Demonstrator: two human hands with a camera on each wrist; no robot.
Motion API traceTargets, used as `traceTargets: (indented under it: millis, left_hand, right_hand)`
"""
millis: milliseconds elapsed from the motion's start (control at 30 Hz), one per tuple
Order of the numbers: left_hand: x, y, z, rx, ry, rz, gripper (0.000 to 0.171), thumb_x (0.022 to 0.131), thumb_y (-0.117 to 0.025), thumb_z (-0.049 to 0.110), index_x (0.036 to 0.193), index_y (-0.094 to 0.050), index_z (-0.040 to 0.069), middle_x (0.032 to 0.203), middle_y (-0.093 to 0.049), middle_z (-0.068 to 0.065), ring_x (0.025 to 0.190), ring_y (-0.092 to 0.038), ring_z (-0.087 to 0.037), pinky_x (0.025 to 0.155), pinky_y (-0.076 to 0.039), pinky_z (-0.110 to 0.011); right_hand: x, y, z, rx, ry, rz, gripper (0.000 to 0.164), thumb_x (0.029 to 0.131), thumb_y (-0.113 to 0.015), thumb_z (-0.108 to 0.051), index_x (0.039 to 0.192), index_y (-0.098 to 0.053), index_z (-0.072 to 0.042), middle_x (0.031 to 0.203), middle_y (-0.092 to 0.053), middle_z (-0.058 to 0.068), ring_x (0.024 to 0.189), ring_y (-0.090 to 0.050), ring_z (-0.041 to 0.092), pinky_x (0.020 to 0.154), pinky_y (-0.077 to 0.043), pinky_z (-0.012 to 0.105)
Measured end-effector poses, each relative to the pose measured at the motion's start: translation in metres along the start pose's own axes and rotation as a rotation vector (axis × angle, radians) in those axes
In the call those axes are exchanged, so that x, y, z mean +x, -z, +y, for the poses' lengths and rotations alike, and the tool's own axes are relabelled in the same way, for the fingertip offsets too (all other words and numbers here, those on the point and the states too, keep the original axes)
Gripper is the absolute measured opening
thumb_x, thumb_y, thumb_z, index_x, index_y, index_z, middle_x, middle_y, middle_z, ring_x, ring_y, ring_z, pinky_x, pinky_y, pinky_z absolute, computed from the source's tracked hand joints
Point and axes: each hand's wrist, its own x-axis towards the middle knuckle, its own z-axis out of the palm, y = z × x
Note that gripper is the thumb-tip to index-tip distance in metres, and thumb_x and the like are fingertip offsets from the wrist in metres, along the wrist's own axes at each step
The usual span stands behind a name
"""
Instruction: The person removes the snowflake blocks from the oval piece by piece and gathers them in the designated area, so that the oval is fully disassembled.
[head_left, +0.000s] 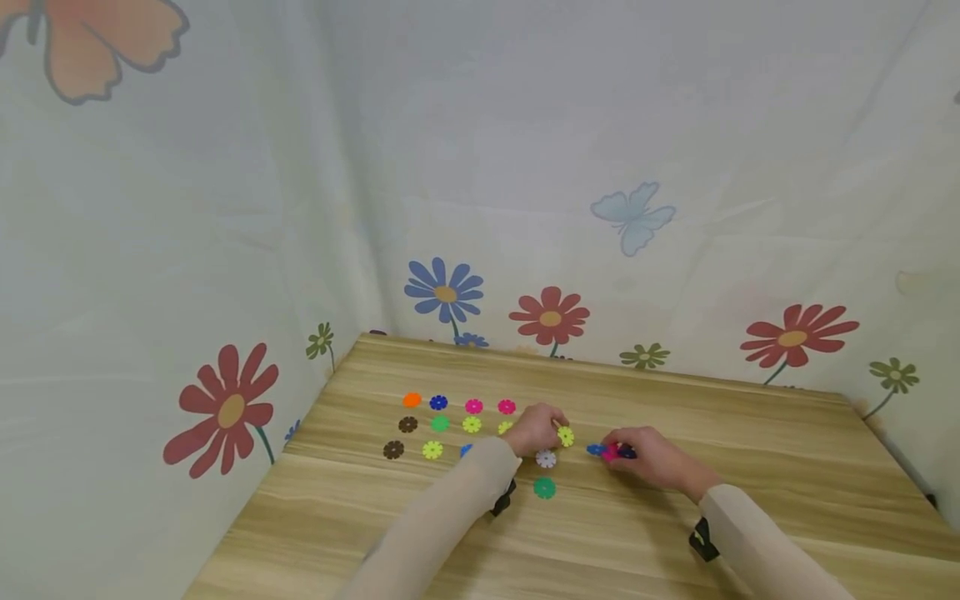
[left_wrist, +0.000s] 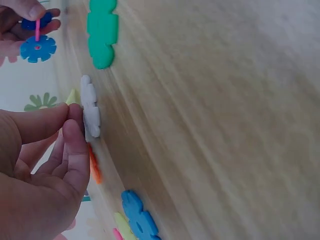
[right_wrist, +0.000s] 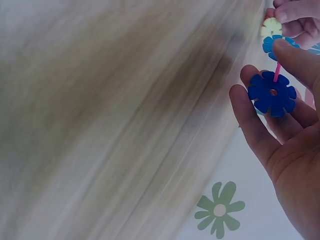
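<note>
My left hand (head_left: 537, 427) pinches a yellow notched plastic disc (head_left: 566, 436) between thumb and fingers, just above the table. In the left wrist view, the left hand (left_wrist: 45, 165) hides most of that disc. Close by lie a pale grey disc (head_left: 546, 459) and a green disc (head_left: 544, 488). To the right, my right hand (head_left: 651, 456) holds several interlocked discs. In the right wrist view, a dark blue disc (right_wrist: 272, 94) and a lighter blue disc (right_wrist: 272, 46) sit on either side of a pink disc (right_wrist: 277, 72) seen edge-on. The yellow disc and the joined piece are apart.
Loose discs lie in rows on the wooden table (head_left: 360, 508) to the left, among them an orange disc (head_left: 412, 400), a brown disc (head_left: 393, 450) and a pink disc (head_left: 474, 406). The left forearm partly covers a blue disc (head_left: 466, 450). Flower-printed cloth (head_left: 480, 208) hangs behind the table.
</note>
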Motion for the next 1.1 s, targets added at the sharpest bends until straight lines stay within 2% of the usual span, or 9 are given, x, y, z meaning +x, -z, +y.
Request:
traceTargets:
  millis: [167, 433, 833, 1100]
  left_hand:
    - [0.002, -0.003, 0.003, 0.031, 0.032, 0.015, 0.029, 0.080, -0.069, -0.003, 0.108, -0.068, 0.005, 0.084, -0.058, -0.002, 0.073, -0.052, -0.013, 0.064, -0.046, -0.024]
    - [0.009, -0.008, 0.002, 0.120, 0.010, 0.059, 0.032, 0.080, -0.070, 0.001, 0.112, -0.066, 0.004, 0.087, -0.061, -0.002, 0.078, -0.052, -0.012, 0.071, -0.046, -0.025]
    - [0.007, -0.007, 0.005, 0.081, -0.016, 0.107, 0.030, 0.080, -0.066, -0.004, 0.110, -0.066, 0.000, 0.093, -0.066, -0.007, 0.084, -0.060, -0.015, 0.071, -0.049, -0.026]
    - [0.005, -0.004, -0.008, 0.075, -0.024, 0.141, 0.024, 0.083, -0.065, 0.001, 0.107, -0.068, 0.002, 0.089, -0.066, -0.003, 0.080, -0.060, -0.012, 0.068, -0.050, -0.025]
  right_hand:
    - [0.003, -0.001, -0.003, 0.009, 0.011, -0.008, 0.016, 0.088, -0.069, -0.017, 0.103, -0.065, -0.015, 0.093, -0.063, -0.007, 0.081, -0.055, 0.009, 0.074, -0.050, 0.035]
    - [0.008, -0.003, -0.007, 0.013, 0.007, -0.016, 0.016, 0.088, -0.069, -0.020, 0.103, -0.066, -0.017, 0.094, -0.062, -0.010, 0.082, -0.055, 0.009, 0.075, -0.049, 0.034]
    - [0.012, -0.005, -0.010, 0.015, -0.012, -0.031, 0.016, 0.088, -0.068, -0.018, 0.103, -0.066, -0.016, 0.094, -0.062, -0.009, 0.083, -0.056, 0.010, 0.075, -0.049, 0.033]
    - [0.016, -0.006, -0.012, 0.020, -0.020, -0.041, 0.017, 0.088, -0.069, -0.019, 0.104, -0.066, -0.016, 0.097, -0.063, -0.008, 0.085, -0.056, 0.010, 0.077, -0.049, 0.035]
